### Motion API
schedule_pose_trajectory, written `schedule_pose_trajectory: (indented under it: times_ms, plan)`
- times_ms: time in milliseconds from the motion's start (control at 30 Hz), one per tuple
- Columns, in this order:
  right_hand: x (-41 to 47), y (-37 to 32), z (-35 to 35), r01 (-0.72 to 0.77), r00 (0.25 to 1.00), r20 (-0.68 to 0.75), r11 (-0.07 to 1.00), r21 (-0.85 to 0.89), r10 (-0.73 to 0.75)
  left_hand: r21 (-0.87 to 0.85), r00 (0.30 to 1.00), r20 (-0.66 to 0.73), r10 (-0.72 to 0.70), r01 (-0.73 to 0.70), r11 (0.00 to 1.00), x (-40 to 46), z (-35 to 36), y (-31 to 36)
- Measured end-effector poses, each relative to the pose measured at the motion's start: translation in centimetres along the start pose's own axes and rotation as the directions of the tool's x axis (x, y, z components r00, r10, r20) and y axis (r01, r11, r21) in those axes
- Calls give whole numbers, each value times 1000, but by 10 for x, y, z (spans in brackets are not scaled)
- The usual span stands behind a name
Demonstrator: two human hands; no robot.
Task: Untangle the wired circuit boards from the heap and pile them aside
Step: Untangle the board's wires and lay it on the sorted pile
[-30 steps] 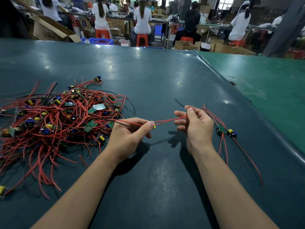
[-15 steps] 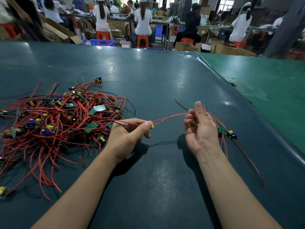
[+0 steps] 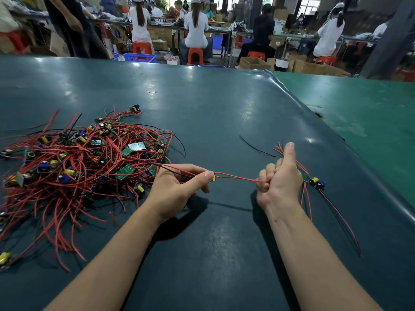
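A: Any writing you can read?
B: None. The boards are too small and blurred.
A: Change since half a second ago?
B: Your right hand was open with fingers spread. Now it's curled into a fist round the red wire, thumb sticking up. Your left hand hasn't shifted and still pinches the same wire at a small yellow part between thumb and forefinger.
A: Where's the stuff?
B: The heap lies on the table at nine o'clock from your left hand, touching its knuckles. The wire runs taut between both hands. The freed boards lie at three o'clock, just beside your right hand.
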State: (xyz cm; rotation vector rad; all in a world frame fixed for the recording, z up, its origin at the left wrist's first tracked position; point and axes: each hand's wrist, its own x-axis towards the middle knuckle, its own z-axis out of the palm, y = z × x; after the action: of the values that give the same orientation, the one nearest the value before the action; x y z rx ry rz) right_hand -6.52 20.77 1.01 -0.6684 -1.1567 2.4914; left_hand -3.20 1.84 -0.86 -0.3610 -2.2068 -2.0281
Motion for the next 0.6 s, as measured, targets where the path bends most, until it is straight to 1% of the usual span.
schedule_pose_trajectory:
  times_ms: [67, 133, 200, 267, 333, 400, 467, 533, 600]
  plan:
    - [-1, 1, 1, 61, 998, -11, 998, -2, -61, 19, 1000, 19, -1, 1, 1000, 0, 0, 1]
    - [-1, 0, 0, 52, 999, 11, 998, 31, -52, 3, 1000, -3, 7, -7, 1000, 0, 1, 1]
    - [-2, -3, -1, 1, 994, 110, 999, 40, -6, -56, 994, -110, -9, 3, 998, 3, 1, 0]
    - [-6, -5, 0, -49, 972, 233, 998, 34, 40, -112, 972, -231, -44, 18, 994, 7, 1, -2]
    - [-12, -2, 4, -93, 947, 310, 996, 6, 87, -118, 959, -278, -53, 21, 993, 8, 0, -4]
    - [-19, 2, 8, -141, 924, 350, 988, -56, 152, -116, 961, -274, -40, 8, 993, 8, 1, -3]
    - [-22, 6, 10, -160, 897, 390, 974, -158, 211, -110, 958, -286, -32, 0, 994, 8, 1, -3]
    - [-23, 9, 9, -144, 854, 447, 947, -288, 266, -113, 950, -308, -40, 6, 994, 10, 1, -3]
    - [-24, 11, 7, -153, 801, 497, 917, -367, 332, -125, 954, -298, -41, 4, 992, 10, 1, -2]
